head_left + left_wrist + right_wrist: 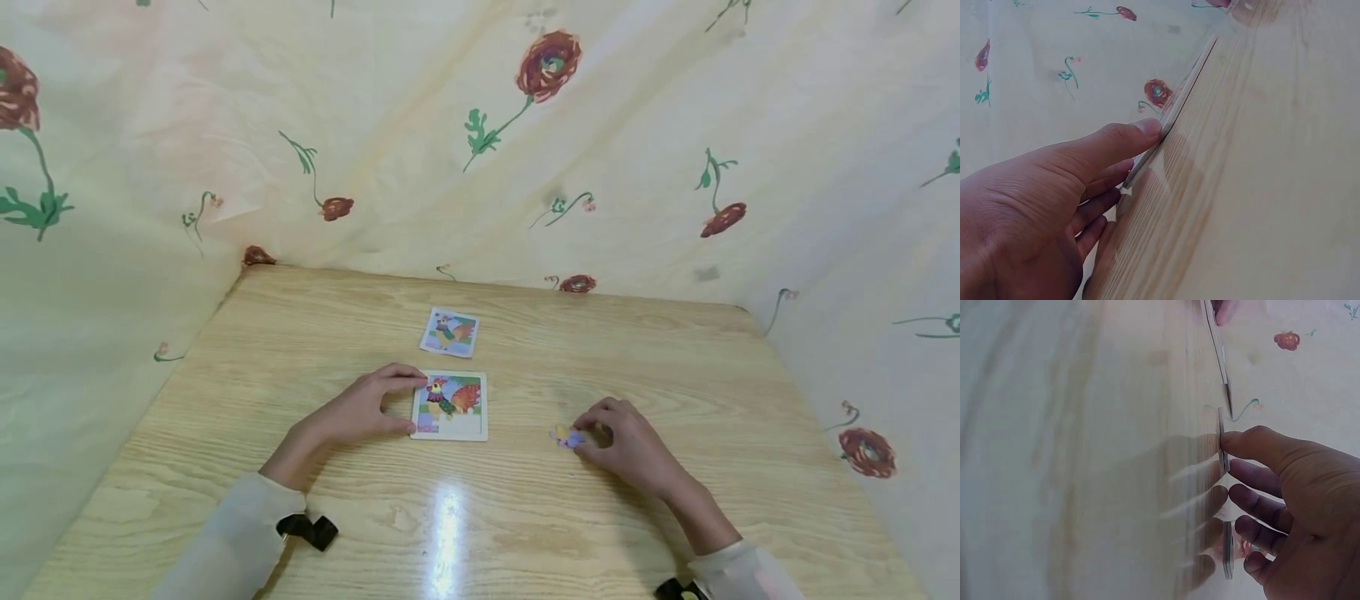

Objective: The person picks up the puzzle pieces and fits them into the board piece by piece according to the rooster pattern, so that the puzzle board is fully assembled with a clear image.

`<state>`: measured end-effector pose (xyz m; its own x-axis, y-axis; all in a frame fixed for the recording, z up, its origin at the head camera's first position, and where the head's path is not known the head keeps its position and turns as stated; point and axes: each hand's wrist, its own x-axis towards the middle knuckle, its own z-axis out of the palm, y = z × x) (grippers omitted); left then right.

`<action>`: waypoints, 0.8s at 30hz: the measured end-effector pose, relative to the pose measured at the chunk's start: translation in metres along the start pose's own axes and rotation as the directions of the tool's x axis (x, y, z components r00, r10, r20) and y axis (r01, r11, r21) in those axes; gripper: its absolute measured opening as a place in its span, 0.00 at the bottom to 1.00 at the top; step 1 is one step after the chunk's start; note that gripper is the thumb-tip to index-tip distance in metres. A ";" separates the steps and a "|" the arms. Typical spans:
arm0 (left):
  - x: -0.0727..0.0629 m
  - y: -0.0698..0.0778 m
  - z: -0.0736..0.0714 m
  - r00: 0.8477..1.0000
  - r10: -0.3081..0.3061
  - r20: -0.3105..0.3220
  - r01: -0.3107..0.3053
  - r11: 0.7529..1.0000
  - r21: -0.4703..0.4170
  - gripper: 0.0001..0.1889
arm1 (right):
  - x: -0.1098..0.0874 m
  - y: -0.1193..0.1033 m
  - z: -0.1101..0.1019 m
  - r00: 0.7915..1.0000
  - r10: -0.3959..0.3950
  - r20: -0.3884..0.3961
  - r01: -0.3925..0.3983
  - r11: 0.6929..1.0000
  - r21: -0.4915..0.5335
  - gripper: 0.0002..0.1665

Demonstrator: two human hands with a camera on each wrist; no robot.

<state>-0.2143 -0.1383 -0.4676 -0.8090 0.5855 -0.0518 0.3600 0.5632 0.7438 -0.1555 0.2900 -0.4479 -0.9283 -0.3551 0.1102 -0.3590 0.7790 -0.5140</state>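
A square jigsaw tray (487,408) with a rooster picture lies on the wooden table, its lower part showing a white bare area. My left hand (367,408) holds the tray's left side, thumb at the near corner and index finger at the far one. In the left wrist view, the thumb (1147,127) presses on the tray's edge. To the right of the tray, my right hand (626,442) pinches a small purple and yellow puzzle piece (564,436) between thumb and fingers, close over the table. The right wrist view shows this piece edge-on (1222,440).
Behind the tray lies a small card (450,332) with the same rooster picture. Another thin flat piece (1228,550) shows past the right fingers in the right wrist view. Flowered cloth (420,150) hangs around the table's (300,317) back and sides.
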 end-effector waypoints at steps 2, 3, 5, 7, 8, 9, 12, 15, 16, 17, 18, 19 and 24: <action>0.000 0.000 0.000 1.000 -0.001 0.001 0.001 1.000 -0.002 0.38 | 0.000 -0.001 0.001 1.000 -0.006 -0.003 0.006 1.000 -0.001 0.11; 0.000 0.000 0.000 1.000 -0.001 0.001 0.001 1.000 0.001 0.38 | 0.000 -0.001 0.002 1.000 -0.008 -0.006 0.008 1.000 0.000 0.11; 0.000 0.000 0.000 1.000 0.004 0.002 -0.004 1.000 0.003 0.38 | 0.000 -0.002 0.003 1.000 -0.019 -0.013 0.019 1.000 -0.003 0.11; 0.001 0.000 0.000 1.000 0.006 0.001 -0.006 1.000 0.006 0.38 | 0.001 -0.004 0.004 0.999 -0.040 -0.029 0.040 0.999 -0.010 0.11; 0.001 0.000 0.000 1.000 0.008 0.001 -0.008 1.000 0.009 0.38 | 0.002 -0.006 0.005 0.998 -0.050 -0.038 0.049 0.999 -0.014 0.11; 0.001 0.000 0.000 1.000 0.009 0.002 -0.009 1.000 0.011 0.38 | 0.003 -0.008 0.006 0.997 -0.063 -0.046 0.062 0.998 -0.015 0.11; 0.002 -0.001 0.000 1.000 0.009 0.003 -0.009 1.000 0.010 0.38 | 0.008 -0.015 0.008 0.994 -0.095 -0.059 0.094 0.995 -0.013 0.12; 0.002 -0.001 0.000 1.000 0.008 0.003 -0.008 1.000 0.007 0.38 | 0.014 -0.023 0.011 0.993 -0.108 -0.057 0.108 0.994 -0.006 0.12; 0.002 -0.001 0.000 1.000 0.009 0.003 -0.009 1.000 0.005 0.38 | 0.016 -0.025 0.012 0.992 -0.112 -0.057 0.112 0.994 -0.008 0.12; 0.001 -0.002 0.000 1.000 0.009 0.003 -0.009 1.000 0.006 0.38 | 0.018 -0.029 0.012 0.992 -0.113 -0.056 0.113 0.994 -0.006 0.12; 0.001 -0.002 0.000 1.000 0.009 0.004 -0.009 1.000 0.005 0.38 | 0.020 -0.032 0.013 0.992 -0.116 -0.056 0.115 0.993 -0.009 0.12; 0.001 -0.002 0.000 1.000 0.010 0.004 -0.010 1.000 0.005 0.38 | 0.023 -0.035 0.014 0.991 -0.120 -0.057 0.120 0.993 -0.011 0.11; 0.000 -0.001 0.000 1.000 0.003 0.002 -0.003 1.000 0.005 0.38 | 0.036 -0.052 0.018 0.986 -0.157 -0.056 0.157 0.988 0.001 0.11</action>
<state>-0.2147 -0.1384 -0.4683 -0.8071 0.5883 -0.0507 0.3646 0.5640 0.7409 -0.1687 0.2274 -0.4324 -0.8644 -0.4435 0.2367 -0.5003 0.7131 -0.4911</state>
